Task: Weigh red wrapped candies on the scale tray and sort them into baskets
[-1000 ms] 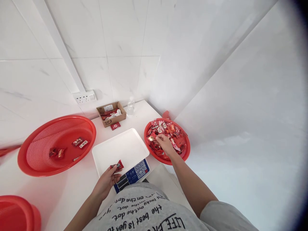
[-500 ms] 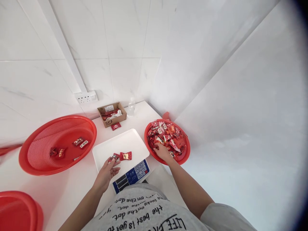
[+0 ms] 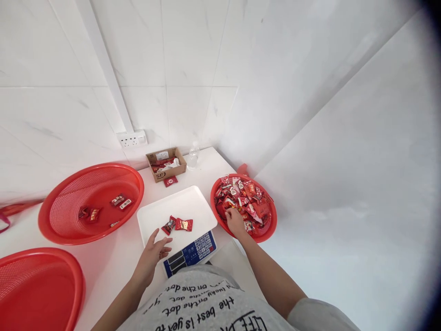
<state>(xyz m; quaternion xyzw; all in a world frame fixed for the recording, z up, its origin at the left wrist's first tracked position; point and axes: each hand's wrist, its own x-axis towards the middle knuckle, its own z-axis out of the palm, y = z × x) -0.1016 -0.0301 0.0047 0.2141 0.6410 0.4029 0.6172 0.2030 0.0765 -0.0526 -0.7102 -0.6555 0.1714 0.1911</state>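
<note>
My left hand [image 3: 154,253] is open, thumb and fingers apart, over the near left edge of a white weighing scale [image 3: 150,215]. Just beyond its fingertips, a dark red wrapped candy [image 3: 169,225] lies on the scale's pan, touching a second red wrapped candy [image 3: 183,224] with a gold patch. On the right, my right hand [image 3: 235,221] reaches into a red basket [image 3: 274,225] heaped with wrapped candies [image 3: 248,198]. Its fingers are curled together among the wrappers at the near left side, and what they pinch is hidden.
A red mesh basket [image 3: 64,207] on the left holds several candies. Another red basket [image 3: 41,294] stands nearer me. At the back are a cardboard box [image 3: 171,173] of packets, a red packet [image 3: 171,181] and a clear bottle [image 3: 193,157]. Walls rise behind and to the right.
My left hand has let go of the dark red candy and drawn back slightly toward me, fingers spreading. My right hand stays in the candy basket. The view has shifted slightly left.
</note>
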